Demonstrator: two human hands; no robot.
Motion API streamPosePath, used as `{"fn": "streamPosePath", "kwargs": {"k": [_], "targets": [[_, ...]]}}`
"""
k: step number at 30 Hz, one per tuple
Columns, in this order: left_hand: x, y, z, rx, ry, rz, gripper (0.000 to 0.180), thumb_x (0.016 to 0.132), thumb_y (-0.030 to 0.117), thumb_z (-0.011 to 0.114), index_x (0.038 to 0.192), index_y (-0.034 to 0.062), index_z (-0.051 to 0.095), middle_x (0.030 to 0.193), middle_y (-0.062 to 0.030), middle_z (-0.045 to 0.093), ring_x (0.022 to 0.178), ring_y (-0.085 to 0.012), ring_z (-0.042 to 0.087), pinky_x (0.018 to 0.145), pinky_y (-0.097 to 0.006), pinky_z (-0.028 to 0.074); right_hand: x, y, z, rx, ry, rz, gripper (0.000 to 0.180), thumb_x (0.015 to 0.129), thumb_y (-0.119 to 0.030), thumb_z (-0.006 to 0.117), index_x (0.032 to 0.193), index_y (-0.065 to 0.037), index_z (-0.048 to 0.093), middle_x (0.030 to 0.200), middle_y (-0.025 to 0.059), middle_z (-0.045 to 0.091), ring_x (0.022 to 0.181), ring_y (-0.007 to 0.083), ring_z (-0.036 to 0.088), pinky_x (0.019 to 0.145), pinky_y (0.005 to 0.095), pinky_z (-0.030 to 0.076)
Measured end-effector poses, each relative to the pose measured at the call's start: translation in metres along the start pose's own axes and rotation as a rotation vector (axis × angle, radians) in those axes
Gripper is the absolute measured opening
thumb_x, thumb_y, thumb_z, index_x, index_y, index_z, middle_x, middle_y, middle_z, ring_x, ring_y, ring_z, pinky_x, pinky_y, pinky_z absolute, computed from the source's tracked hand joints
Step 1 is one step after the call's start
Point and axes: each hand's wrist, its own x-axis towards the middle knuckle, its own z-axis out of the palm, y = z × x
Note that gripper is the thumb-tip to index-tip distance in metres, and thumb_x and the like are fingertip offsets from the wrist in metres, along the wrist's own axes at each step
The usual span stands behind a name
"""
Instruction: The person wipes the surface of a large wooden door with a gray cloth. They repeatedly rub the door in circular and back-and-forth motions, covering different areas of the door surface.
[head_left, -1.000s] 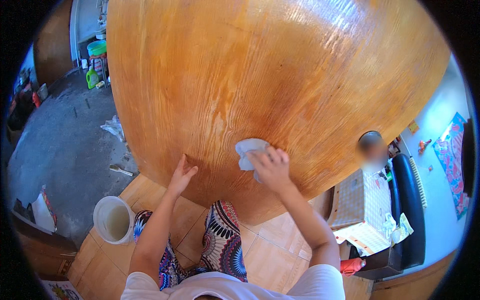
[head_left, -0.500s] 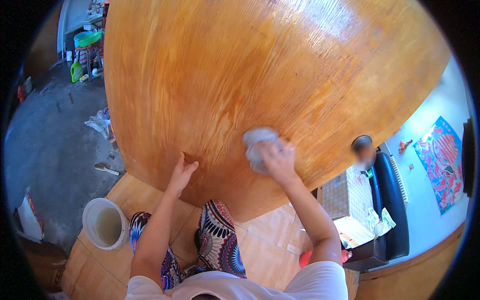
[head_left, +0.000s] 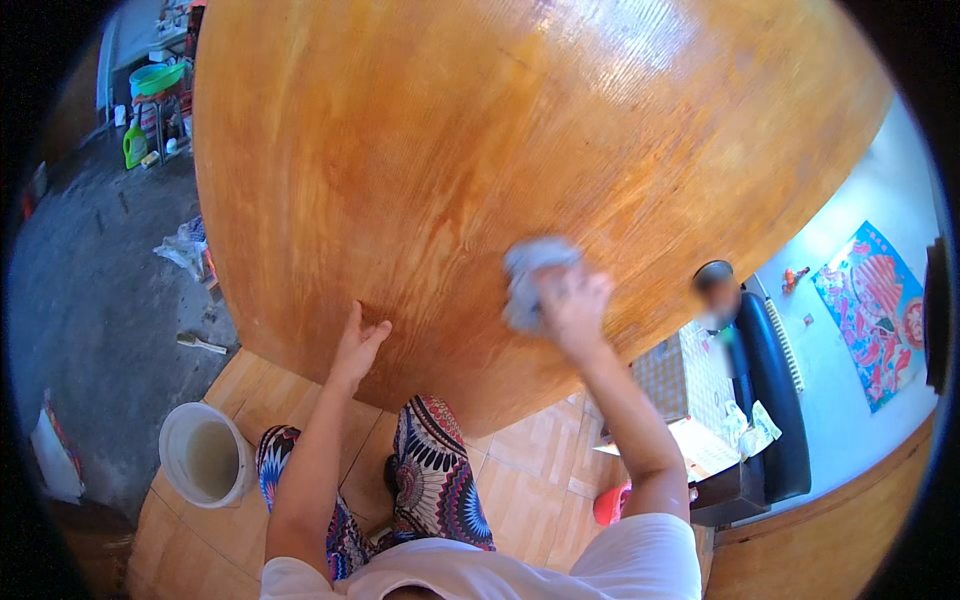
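Note:
A large wooden panel (head_left: pixel 430 150) with a glossy, orange-brown grain fills the middle of the view. My right hand (head_left: pixel 577 312) presses a grey cloth (head_left: pixel 530 275) against its lower middle part; the fingers are bent over the cloth and a little blurred. Down by the panel's lower left, my left hand (head_left: pixel 357 348) rests against the wood with thumb and forefinger apart and nothing held. Beside my left leg stands a white bucket (head_left: pixel 240 480) with cloudy water (head_left: pixel 212 460) in it.
A person (head_left: pixel 717 295) is by the dark seat (head_left: pixel 772 400) at the right, near a checked-cloth table (head_left: pixel 705 365). A red object (head_left: pixel 610 505) lies near my right elbow. On the left floor are a brush (head_left: pixel 203 343), plastic bag (head_left: pixel 183 250) and green bottle (head_left: pixel 134 146).
My right hand has slid the cloth slightly to the right across the panel. My left hand stays at about the same spot on the wood. The whole view has shifted slightly.

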Motion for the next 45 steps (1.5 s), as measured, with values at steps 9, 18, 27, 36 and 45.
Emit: {"fn": "streamPosePath", "kwargs": {"k": [9, 18, 27, 36, 45], "targets": [[-0.007, 0.006, -0.003, 0.088, 0.005, -0.032, 0.101, 0.095, 0.039, 0.072, 0.163, -0.0023, 0.010, 0.165, -0.0260, 0.026, 0.135, -0.0315, 0.054, 0.109, -0.038, 0.046, 0.150, 0.115, -0.079, 0.105, 0.329, 0.151, 0.072, 0.074, 0.001, 0.069, 0.140, -0.025, 0.062, 0.138, 0.0221, 0.056, 0.128, 0.0365, 0.053, 0.105, 0.0517, 0.040], [-0.003, -0.007, -0.011, 0.077, 0.041, 0.014, 0.102, 0.094, 0.040, 0.073, 0.163, -0.0026, 0.011, 0.164, -0.0263, 0.027, 0.135, -0.0318, 0.055, 0.110, -0.038, 0.046, 0.267, 0.040, -0.059, 0.117, 0.449, 0.052, 0.052, 0.073, -0.009, 0.068, 0.125, -0.014, 0.067, 0.112, 0.0120, 0.068, 0.108, 0.0348, 0.060, 0.091, 0.0487, 0.046], [-0.012, 0.013, -0.005, 0.029, -0.013, -0.034, 0.099, 0.098, 0.035, 0.070, 0.166, 0.0073, 0.004, 0.146, -0.0222, 0.057, 0.135, -0.0237, 0.054, 0.115, -0.036, 0.037, 0.224, 0.018, -0.029, 0.142, 0.036, -0.373, 0.049, 0.082, -0.013, 0.065, 0.131, -0.014, 0.066, 0.127, 0.0091, 0.064, 0.118, 0.0320, 0.057, 0.097, 0.0453, 0.046], [-0.013, 0.018, 0.003, 0.057, -0.079, -0.015, 0.103, 0.095, 0.042, 0.070, 0.164, 0.0010, 0.007, 0.165, -0.0268, 0.027, 0.140, -0.0352, 0.050, 0.113, -0.039, 0.043, 0.395, 0.188, -0.115, -0.291, 0.654, 0.269, 0.046, 0.090, -0.017, 0.065, 0.136, -0.023, 0.065, 0.137, 0.0131, 0.061, 0.121, 0.0376, 0.054, 0.104, 0.0507, 0.042], [-0.017, 0.018, 0.004, 0.068, -0.054, -0.014, 0.099, 0.098, 0.040, 0.069, 0.166, 0.0110, 0.003, 0.165, -0.0247, 0.029, 0.139, -0.0305, 0.051, 0.115, -0.040, 0.039, 0.280, -0.015, -0.039, 0.144, 0.128, -0.553, 0.043, 0.087, -0.016, 0.070, 0.129, -0.021, 0.067, 0.126, 0.0054, 0.060, 0.119, 0.0262, 0.056, 0.101, 0.0417, 0.045]]}}
